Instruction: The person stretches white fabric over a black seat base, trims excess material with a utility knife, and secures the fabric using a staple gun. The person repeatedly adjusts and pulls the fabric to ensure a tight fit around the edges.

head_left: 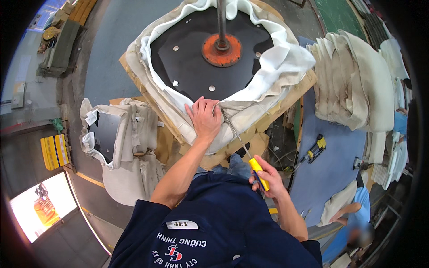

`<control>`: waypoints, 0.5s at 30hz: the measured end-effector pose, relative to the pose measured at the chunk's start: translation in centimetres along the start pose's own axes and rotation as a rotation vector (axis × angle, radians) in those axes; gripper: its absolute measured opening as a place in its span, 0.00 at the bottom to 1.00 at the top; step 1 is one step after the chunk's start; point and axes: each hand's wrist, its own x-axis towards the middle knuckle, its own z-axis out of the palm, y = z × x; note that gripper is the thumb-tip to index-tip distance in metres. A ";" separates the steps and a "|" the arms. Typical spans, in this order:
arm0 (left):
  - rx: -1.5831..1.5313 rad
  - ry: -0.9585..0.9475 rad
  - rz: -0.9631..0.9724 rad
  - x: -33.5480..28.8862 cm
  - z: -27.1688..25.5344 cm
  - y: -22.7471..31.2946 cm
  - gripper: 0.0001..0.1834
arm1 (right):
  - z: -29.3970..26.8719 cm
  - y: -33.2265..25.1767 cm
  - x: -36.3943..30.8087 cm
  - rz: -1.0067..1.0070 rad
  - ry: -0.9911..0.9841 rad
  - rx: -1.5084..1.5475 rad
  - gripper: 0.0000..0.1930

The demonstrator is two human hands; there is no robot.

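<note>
An upside-down seat cushion with a black base panel lies in front of me, wrapped in a beige fabric cover. White padding bulges along its inner edge. At the near corner, my left hand presses and grips the cover's edge, fingers bent over it. My right hand, lower and to the right, is closed around the yellow and blue handle of a long screwdriver. The screwdriver's thin shaft runs up to the fabric beside my left fingers; its tip is hidden in the folds.
An orange round flange on a metal rod bears on the panel. Cardboard lies under the cushion. Covered seats are piled left. On a blue table to the right sit stacked covers and a yellow-black power tool. A co-worker is lower right.
</note>
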 end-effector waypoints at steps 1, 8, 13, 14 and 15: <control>0.009 0.005 0.008 0.1 -0.2 0.0 0.09 | -0.6 0.4 0.0 0.014 -0.067 -0.024 0.31; 0.025 0.013 0.032 0.3 -0.7 -0.6 0.08 | 1.7 -0.3 0.4 -0.527 0.318 -1.698 0.30; 0.010 0.022 0.046 0.5 -1.1 -1.1 0.08 | 0.2 -0.3 1.8 -0.618 0.120 -1.335 0.31; 0.004 0.019 0.050 0.6 -1.2 -1.2 0.08 | -0.2 -0.5 2.0 -0.625 0.051 -1.216 0.31; -0.002 0.016 0.053 0.6 -1.3 -1.3 0.08 | -0.5 -0.7 1.6 -0.485 0.072 -1.064 0.31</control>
